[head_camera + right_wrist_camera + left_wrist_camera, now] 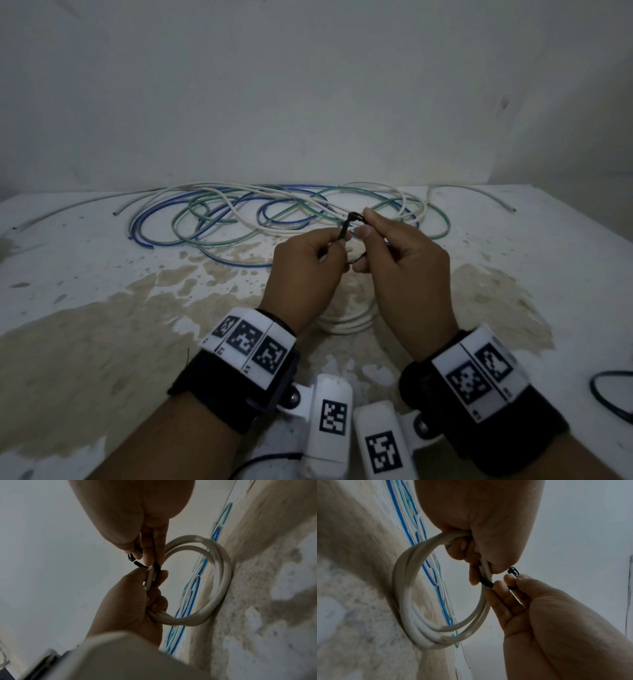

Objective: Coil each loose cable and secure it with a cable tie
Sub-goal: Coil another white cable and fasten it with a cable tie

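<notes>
A white cable coil [346, 323] hangs below my hands, its lower edge resting on the table. My left hand [337, 240] grips the coil's top strands [453, 536]. A black cable tie [485, 582] is looped round those strands. My right hand [364, 226] pinches the tie just below its head [513, 571]. In the right wrist view the tie's tail tip [139, 564] sticks out from under my left thumb, close beside the head [130, 558] with a small gap between them. Most of the tie's loop is hidden by fingers in the head view.
A tangle of loose blue, green and white cables [274, 212] sprawls along the back of the stained white table [102, 308], against the wall. A dark cable loop [606, 394] lies at the right edge.
</notes>
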{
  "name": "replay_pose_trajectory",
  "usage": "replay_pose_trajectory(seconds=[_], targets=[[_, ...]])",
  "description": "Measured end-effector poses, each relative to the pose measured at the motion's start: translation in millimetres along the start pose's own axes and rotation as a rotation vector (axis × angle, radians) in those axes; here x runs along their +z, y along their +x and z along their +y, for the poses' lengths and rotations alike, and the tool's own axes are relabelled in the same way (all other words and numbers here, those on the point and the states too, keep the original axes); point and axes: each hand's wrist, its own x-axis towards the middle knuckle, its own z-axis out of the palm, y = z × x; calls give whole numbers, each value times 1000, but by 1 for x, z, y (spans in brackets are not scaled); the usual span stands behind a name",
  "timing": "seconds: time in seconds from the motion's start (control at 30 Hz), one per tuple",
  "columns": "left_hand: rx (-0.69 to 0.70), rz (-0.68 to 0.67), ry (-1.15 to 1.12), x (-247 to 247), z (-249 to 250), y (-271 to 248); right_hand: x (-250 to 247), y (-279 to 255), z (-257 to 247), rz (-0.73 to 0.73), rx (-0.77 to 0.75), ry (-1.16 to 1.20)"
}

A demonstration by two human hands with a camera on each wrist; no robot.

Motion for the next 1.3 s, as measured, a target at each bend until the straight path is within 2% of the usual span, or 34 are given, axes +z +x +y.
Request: replay_pose_trajectory(seconds=[0.33,0.57,0.7,0.97,1.13,1.23,1.3], targets=[[30,-11,36,-3,-1,-1,0,1,1,-61,-47,-123],[36,-24,3,-1,-2,-2,-5,2,-6,-79,38,-75],[88,-45,34,-2,-2,-3,-3,2,-5,-148,89,-113],[186,-48,32,0,4,-6,-10,8,-12,-191,210,52],[161,-31,124,1,1,-2,-10,9,-12,-88,131,15],[222,-29,124,0,3,-4,-9,7,-14,-85,119,14],[304,-8,132,1,4,-4,-9,7,-15,-135,125,-9]])
